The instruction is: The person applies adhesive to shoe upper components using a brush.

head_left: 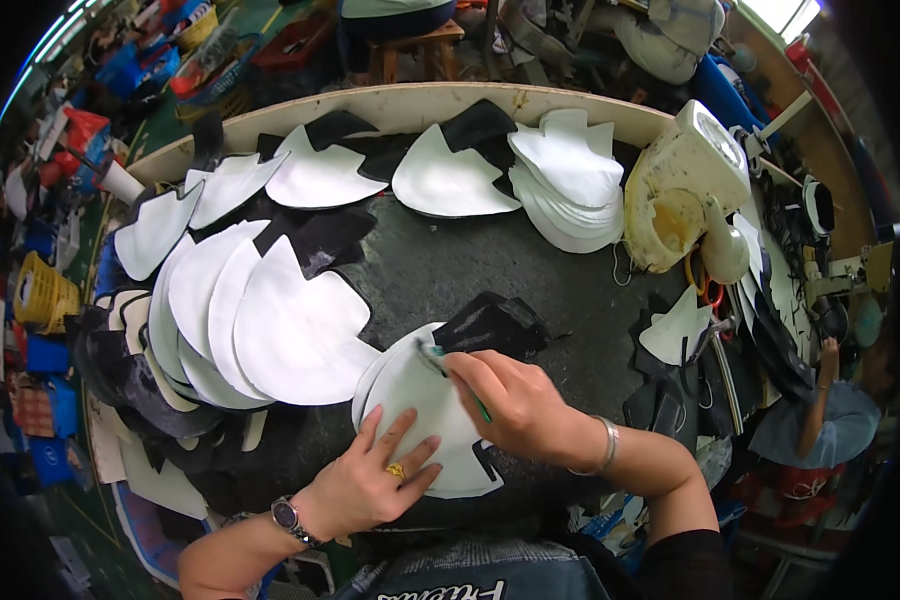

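My left hand [372,482], with a ring and a wristwatch, lies on a white cut piece [410,395], its fingers spread. Beneath that piece, the edge of another white one shows at the left, and a black flap [492,322] sticks out at its far side. My right hand [510,405] is closed round a small green-handled brush [432,352], whose bristles touch the white piece near its far edge. Left of my hands, several overlapping white pieces [295,330] lie fanned out. More white pieces with black flaps [455,180] stand in a row along the far side.
A cream, glue-stained container [680,190] stands at the far right of the dark work table [530,262]. Near it lie scissors [712,293] and a metal-handled tool [727,380]. A raised wooden rim [410,103] bounds the far edge. Another person [815,420] sits at the right.
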Available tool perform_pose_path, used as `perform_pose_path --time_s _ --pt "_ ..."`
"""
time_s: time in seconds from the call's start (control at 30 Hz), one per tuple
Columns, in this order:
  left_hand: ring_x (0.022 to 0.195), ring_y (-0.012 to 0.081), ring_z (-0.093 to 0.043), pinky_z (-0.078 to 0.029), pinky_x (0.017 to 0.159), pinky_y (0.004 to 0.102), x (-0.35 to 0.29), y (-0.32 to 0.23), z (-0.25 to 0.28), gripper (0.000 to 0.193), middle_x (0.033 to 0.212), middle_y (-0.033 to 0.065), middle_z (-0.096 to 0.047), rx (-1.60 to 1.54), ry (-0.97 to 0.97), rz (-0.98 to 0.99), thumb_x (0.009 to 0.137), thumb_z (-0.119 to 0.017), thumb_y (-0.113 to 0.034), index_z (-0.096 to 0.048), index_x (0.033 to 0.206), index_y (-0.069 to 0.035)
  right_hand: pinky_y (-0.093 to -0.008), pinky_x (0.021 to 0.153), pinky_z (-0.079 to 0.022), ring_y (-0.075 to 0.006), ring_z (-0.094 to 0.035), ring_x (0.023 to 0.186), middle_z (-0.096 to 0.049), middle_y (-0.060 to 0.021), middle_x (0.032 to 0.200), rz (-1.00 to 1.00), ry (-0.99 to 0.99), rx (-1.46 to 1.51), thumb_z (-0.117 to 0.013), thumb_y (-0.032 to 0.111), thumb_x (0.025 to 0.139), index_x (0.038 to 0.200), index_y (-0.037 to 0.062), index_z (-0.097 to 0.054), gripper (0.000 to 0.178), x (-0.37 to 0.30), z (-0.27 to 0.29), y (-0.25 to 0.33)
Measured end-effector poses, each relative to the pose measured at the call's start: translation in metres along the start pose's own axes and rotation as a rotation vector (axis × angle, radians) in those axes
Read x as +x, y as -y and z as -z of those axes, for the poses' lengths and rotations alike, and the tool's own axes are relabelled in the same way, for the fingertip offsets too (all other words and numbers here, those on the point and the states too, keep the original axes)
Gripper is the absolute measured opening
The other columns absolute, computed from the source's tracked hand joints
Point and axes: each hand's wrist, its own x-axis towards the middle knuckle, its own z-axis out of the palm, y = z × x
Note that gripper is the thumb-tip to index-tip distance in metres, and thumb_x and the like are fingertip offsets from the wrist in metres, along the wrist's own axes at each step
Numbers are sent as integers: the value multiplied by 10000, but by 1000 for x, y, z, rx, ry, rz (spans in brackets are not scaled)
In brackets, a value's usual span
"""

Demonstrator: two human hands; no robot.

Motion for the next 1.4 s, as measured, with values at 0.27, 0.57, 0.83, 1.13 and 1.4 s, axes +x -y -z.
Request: perform_pose_path --time_s 0.27,0.57,0.83,1.13,1.4 --pt "1291 423 -514 -418 1046 627 -3 8 2 247 1309 74 -615 -42 2 -9 850 -607 -205 -720 1059 -137 -355 629 -563 -300 -681 738 -669 -116 824 -133 -221 -272 -697 -52 787 1098 16 -649 322 16 51 -20" --pt "1283 396 -527 -407 1055 628 0 12 5 219 1269 62 -640 -107 -7 -15 868 -598 -189 -721 1041 -134 -382 1056 -491 -301 -650 1171 -729 -138 1122 -143 597 324 -548 -182 539 1019 25 -763 566 42 107 -85" --pt "1326 373 -497 -401 1089 594 0 15 9 244 1294 15 -635 -92 44 -7 837 -642 -191 -715 1069 -178 -349 930 -539 -267 -701 1035 -747 -142 1008 116 497 623 -626 -143 686 935 14 -759 323 89 64 -61" --pt "1289 376 -539 -414 1072 601 2 17 19 282 1301 53 -641 -196 31 45 822 -628 -101 -714 1085 -149 -302 721 -543 -181 -699 735 -740 -97 803 -307 695 92 -629 -103 684 885 37 -769 282 65 152 -93" --pt "1155 312 -651 -499 1025 417 12 46 86 424 1114 225 -708 -825 -794 312 782 -480 194 -727 1084 30 -348 747 -543 -279 -714 802 -732 -160 851 -627 -482 -427 -707 25 787 977 37 -727 191 3 187 -135"
